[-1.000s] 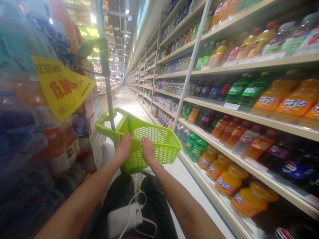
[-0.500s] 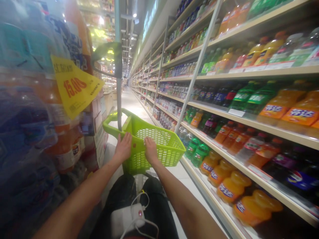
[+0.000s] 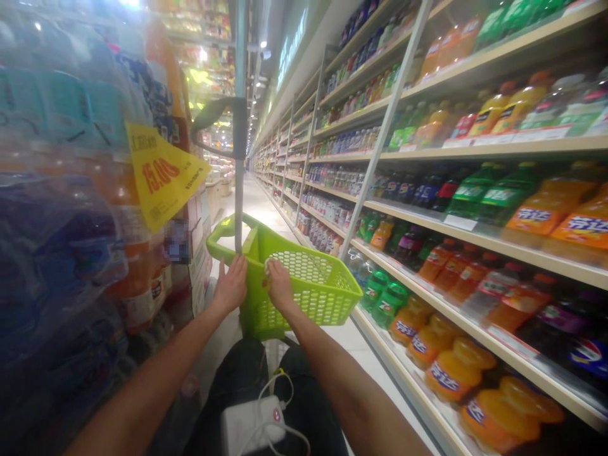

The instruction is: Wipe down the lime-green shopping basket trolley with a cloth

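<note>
two hands [image 3: 280, 285] touch the basket [image 3: 319, 303] near a "15.00" sign [image 3: 164, 182].

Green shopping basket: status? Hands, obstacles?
Left hand flat on near side. Right hand there, pinching something white, unclear what. Green shopping basket opening upward. Handle pole by left hand; drink shelves on right.

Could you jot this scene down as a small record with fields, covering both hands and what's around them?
Left hand: fingers outstretched on the lime-green perforated plastic basket, by its upright grey pole
Right hand: fingers curled at the basket's near rim; something small and whitish at the fingertips, unclear what
Over the legs: white rectangular device
Left side: yellow price sign reading 15.00
Right side: long beige shelves with colourful plastic drink bottles
</note>
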`<action>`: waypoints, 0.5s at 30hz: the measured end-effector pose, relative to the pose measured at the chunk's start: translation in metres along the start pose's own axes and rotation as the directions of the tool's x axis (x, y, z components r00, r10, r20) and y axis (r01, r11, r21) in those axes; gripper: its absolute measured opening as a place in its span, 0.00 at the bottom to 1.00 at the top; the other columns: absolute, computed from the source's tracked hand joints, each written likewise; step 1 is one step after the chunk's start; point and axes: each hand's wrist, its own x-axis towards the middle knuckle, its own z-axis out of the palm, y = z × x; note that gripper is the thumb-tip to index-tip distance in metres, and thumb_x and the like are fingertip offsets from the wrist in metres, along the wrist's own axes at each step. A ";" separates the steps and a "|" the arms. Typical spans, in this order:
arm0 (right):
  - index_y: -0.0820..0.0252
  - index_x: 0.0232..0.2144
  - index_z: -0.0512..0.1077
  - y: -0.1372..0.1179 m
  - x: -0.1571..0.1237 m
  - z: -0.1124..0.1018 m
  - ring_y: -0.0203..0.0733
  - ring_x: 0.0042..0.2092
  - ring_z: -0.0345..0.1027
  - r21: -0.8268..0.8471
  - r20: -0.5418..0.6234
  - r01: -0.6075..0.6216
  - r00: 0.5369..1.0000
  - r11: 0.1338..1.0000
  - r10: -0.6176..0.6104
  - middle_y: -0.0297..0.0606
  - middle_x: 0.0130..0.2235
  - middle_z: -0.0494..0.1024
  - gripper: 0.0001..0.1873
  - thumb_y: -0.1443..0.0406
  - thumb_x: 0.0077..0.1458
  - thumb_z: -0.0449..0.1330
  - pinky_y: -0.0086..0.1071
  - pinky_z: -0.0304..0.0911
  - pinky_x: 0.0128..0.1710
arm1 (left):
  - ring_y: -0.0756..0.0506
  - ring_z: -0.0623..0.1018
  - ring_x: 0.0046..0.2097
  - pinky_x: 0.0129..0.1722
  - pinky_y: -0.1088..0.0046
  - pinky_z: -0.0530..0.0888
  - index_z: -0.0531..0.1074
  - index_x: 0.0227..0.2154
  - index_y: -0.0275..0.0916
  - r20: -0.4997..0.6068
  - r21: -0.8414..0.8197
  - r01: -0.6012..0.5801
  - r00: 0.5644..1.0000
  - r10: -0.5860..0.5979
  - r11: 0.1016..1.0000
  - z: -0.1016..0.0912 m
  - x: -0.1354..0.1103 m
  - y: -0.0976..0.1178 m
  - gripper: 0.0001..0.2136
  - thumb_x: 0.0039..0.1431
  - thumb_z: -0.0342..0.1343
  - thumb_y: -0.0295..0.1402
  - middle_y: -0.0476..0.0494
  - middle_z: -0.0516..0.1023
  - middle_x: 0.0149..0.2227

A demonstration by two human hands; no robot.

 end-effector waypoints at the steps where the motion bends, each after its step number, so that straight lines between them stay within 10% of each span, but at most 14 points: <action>1: 0.66 0.52 0.63 -0.002 0.001 0.001 0.47 0.58 0.52 -0.004 -0.006 -0.007 1.000 1.000 0.007 0.49 0.55 0.65 0.30 0.78 0.44 0.49 0.45 0.50 0.57 | 0.41 0.50 0.64 0.61 0.49 0.39 0.52 0.58 0.26 -0.023 0.007 0.039 0.999 -0.039 0.999 0.000 -0.001 -0.004 0.30 0.50 0.42 0.27 0.34 0.52 0.62; 15: 0.67 0.52 0.64 -0.055 0.028 0.010 0.46 0.59 0.52 0.065 0.031 0.076 0.996 0.995 -0.079 0.48 0.56 0.64 0.26 0.77 0.50 0.46 0.43 0.48 0.58 | 0.40 0.47 0.64 0.59 0.47 0.40 0.52 0.58 0.26 -0.037 0.071 0.122 0.992 -0.119 0.990 0.000 0.004 -0.029 0.31 0.47 0.43 0.25 0.33 0.49 0.63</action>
